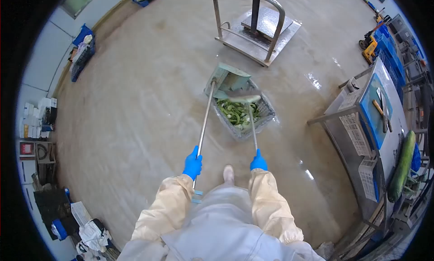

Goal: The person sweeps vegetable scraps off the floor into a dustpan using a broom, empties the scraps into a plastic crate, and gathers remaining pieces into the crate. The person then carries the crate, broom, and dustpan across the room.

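Note:
My left hand point(193, 165), in a blue glove, is closed around the metal pole of a long-handled dustpan point(233, 75). The pale green pan is tipped up over the far left side of a plastic crate point(267, 111). My right hand point(258, 161), also gloved in blue, is wrapped round the thin pole of a broom point(244, 98). Its pale, wide head is blurred and lies over the crate, close to the pan, so its exact kind is hard to see. Green vegetable peelings point(236, 111) fill the crate, which seems lined with clear plastic.
Beyond the crate stands a metal platform cart point(253, 46) with a tall handle. On the right, a steel table point(392, 145) carries a blue board point(377, 109), knives and a large green gourd point(402, 167). The floor point(135, 112) looks wet. A boot point(228, 174) shows below.

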Available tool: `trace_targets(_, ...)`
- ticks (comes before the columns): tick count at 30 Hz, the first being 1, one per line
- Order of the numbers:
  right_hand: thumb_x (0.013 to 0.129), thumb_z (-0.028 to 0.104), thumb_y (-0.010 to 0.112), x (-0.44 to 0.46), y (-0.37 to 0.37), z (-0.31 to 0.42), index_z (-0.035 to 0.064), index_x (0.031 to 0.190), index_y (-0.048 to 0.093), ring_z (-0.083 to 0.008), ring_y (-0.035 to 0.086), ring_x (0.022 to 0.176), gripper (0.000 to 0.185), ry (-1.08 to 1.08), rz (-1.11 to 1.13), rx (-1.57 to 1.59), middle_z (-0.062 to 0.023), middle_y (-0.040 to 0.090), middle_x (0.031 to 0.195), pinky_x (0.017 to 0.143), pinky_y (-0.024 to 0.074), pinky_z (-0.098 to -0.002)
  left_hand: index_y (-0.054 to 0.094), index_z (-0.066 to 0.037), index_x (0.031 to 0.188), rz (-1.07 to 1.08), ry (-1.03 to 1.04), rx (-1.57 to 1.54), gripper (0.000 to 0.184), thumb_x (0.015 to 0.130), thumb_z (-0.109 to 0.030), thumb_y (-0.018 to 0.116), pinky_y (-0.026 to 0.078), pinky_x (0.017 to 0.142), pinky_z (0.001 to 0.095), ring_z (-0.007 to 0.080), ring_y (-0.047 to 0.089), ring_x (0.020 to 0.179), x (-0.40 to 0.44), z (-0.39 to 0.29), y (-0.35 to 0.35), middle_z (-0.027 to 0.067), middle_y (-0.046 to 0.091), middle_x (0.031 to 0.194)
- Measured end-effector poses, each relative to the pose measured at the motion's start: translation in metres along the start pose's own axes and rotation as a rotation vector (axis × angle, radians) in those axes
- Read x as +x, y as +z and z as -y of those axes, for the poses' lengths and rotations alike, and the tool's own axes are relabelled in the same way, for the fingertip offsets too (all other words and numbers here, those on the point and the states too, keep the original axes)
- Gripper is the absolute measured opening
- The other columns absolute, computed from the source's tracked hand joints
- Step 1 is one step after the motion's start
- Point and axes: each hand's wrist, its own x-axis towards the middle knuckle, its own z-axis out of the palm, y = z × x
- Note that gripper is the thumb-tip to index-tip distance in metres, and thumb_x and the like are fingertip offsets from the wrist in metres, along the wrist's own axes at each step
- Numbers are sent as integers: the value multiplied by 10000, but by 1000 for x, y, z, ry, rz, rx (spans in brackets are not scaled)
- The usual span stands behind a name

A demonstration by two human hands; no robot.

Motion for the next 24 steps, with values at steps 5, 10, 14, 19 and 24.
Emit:
trace_targets(5,777,132,418,-4,-7,-41,174,1202,350,-314,551,691,433,100,32,182,-183,555,787,586,429,-408,444,-250,1114,-26,26,13,316,815,-148,433,257,287,243,74,295,331,-18,-6,-23,-27,317,475)
trace_targets(10,777,132,425,-60,-42,-13,225,1224,314,-325,549,671,470,-46,-4,85,-182,560,772,584,422,-426,472,-202,1034,-61,31,-3,223,819,-157,434,260,287,253,81,293,323,-13,2,-16,-24,305,460)
trace_targets(14,783,158,417,-27,-29,9,268,1252,231,-328,551,669,517,-28,38,-106,-177,563,772,584,425,-426,467,-193,1031,0,-42,-22,218,819,-157,432,260,286,259,89,291,319,-25,-2,2,-19,301,455)
trace_targets(19,796,163,395,-14,-14,-19,215,1237,279,-309,554,669,458,54,4,-71,-173,562,788,575,425,-419,446,-205,1085,23,-127,-166,268,818,-178,432,265,284,260,96,299,317,-26,22,3,-14,310,458)
trace_targets(24,782,106,412,1,9,-113,154,1217,315,-262,561,590,449,27,-21,10,-141,563,727,507,446,-385,340,-222,1211,-32,-6,-187,420,808,-168,445,296,303,244,100,332,344,-68,12,-20,0,362,510)
